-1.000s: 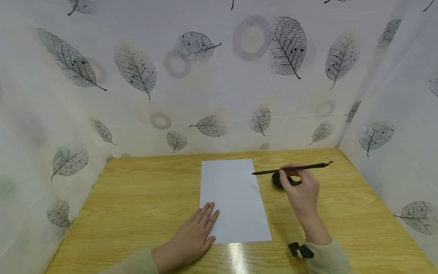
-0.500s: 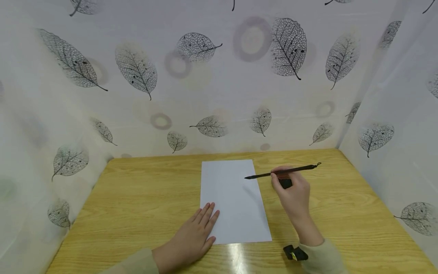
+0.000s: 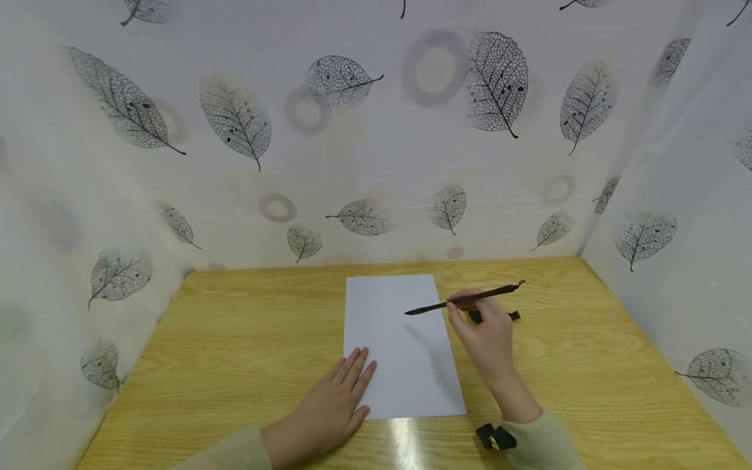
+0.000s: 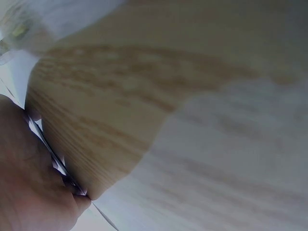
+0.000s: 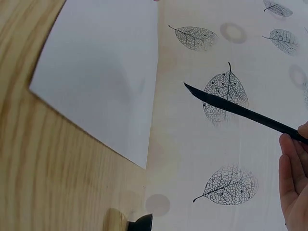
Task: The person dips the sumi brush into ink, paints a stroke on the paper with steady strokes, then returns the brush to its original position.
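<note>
My right hand (image 3: 486, 336) pinches a dark calligraphy brush (image 3: 495, 291) with a loop at its end. The brush slants over the upper right of a white sheet of paper (image 3: 376, 310), its tip pointing left and apart from the sheet, with a shadow below. In the right wrist view, fingertips (image 5: 286, 163) grip the brush's shaft, and the pointed bristles are dark. Fingers extended, my left hand (image 3: 326, 408) lies flat across the sheet's lower left edge. The left wrist view shows part of that hand (image 4: 33, 178) close to the camera. No marks show on the paper.
A small black object (image 3: 515, 315) rests on the wooden table (image 3: 252, 326) behind my right hand, mostly hidden by it. A black band piece (image 3: 496, 437) sits at the right wrist. Leaf-printed curtains (image 3: 364, 150) enclose the table's back and sides.
My right hand has moved left and slightly down with the brush, bringing its tip from the paper's right edge to over the sheet. The left hand has stayed in place.
</note>
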Demonstrator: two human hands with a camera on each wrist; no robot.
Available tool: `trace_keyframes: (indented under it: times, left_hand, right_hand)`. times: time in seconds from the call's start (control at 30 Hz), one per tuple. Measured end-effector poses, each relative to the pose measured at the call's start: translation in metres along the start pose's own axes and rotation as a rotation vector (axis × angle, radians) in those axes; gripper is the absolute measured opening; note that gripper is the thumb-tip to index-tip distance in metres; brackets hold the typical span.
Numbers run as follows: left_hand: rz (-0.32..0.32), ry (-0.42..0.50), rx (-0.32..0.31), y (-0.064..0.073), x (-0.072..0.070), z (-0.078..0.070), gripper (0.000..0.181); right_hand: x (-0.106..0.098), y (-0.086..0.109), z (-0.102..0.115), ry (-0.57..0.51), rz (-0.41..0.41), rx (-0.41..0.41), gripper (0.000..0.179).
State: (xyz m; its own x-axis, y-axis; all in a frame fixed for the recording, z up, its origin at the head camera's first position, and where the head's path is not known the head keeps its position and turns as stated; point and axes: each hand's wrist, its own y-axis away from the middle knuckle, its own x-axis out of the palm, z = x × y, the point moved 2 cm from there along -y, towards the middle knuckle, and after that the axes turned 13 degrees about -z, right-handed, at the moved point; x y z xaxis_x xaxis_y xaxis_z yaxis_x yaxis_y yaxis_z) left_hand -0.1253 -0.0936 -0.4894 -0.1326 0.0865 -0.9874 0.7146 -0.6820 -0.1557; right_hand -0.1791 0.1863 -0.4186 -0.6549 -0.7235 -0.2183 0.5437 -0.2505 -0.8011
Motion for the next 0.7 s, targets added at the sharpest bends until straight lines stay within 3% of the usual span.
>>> trace_keyframes:
  times: [0.7]
  left_hand:
    - [0.006, -0.006, -0.001, -0.001, -0.001, 0.000, 0.067]
  right_hand:
    - [0.030, 0.012, 0.013, -0.062, 0.063, -0.040, 0.018]
